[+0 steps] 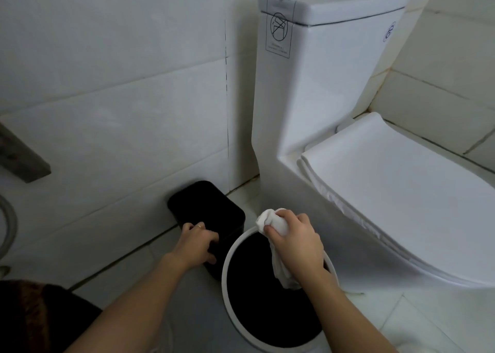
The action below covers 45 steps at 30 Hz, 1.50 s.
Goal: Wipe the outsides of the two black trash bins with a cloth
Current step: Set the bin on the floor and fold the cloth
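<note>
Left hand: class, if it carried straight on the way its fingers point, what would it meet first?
The left hand already grips the near edge of the rectangular bin. Going straight on, it would probably cross the bin and meet the tiled wall; depth is unclear.

A pale tiled floor (417, 323) is seen, marked by thin grout lines and met at the back by a tiled wall. On it a rectangular black bin (211, 213) is stood close against the wall, and a round black bin with a white rim (227, 293) is set just beside it, nearer the viewer. A white toilet (375, 192) is placed on the floor to the right of both bins
</note>
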### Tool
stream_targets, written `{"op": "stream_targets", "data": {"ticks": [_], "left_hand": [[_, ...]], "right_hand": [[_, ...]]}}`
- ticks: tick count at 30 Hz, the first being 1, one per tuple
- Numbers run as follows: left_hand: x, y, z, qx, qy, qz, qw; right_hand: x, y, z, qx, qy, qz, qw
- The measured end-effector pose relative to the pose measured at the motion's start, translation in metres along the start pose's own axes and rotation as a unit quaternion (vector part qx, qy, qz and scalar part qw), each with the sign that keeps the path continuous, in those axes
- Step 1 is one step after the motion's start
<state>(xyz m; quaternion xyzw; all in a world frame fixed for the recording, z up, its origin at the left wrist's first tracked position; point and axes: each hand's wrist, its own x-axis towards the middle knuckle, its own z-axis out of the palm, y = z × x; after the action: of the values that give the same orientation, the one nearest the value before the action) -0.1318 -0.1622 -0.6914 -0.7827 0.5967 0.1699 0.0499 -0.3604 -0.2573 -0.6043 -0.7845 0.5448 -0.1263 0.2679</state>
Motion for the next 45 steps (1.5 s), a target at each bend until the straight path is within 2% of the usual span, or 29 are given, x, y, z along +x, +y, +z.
{"op": "stream_targets", "data": {"ticks": [12, 21, 24, 30, 34, 39, 42, 45], "left_hand": [[-0.009, -0.006, -0.009, -0.052, -0.067, 0.023, 0.996], [-0.013, 0.005, -0.067, -0.091, -0.113, -0.029, 0.989], [-0.015, 0.018, -0.103, -0.101, -0.102, -0.028, 0.989], [-0.030, 0.056, -0.171, -0.130, -0.037, 0.051, 0.989], [-0.033, 0.077, -0.199, -0.179, -0.002, 0.107, 0.978], [-0.015, 0.096, -0.216, -0.227, -0.008, 0.137, 0.964], [0.002, 0.105, -0.222, -0.237, -0.004, 0.122, 0.964], [0.022, 0.107, -0.230, -0.229, -0.036, 0.101, 0.968]], "right_hand": [[-0.007, 0.001, 0.002, -0.039, -0.034, -0.011, 0.999], [-0.017, -0.014, -0.023, -0.073, -0.056, -0.019, 0.996], [-0.021, -0.023, -0.040, -0.070, -0.044, -0.023, 0.996], [-0.030, -0.049, -0.076, -0.090, -0.031, -0.041, 0.995], [-0.018, -0.056, -0.096, -0.086, -0.038, -0.069, 0.993], [0.001, -0.050, -0.104, -0.065, -0.032, -0.097, 0.993], [0.012, -0.043, -0.102, -0.044, -0.027, -0.098, 0.994], [0.029, -0.037, -0.101, -0.036, -0.018, -0.089, 0.995]]}}
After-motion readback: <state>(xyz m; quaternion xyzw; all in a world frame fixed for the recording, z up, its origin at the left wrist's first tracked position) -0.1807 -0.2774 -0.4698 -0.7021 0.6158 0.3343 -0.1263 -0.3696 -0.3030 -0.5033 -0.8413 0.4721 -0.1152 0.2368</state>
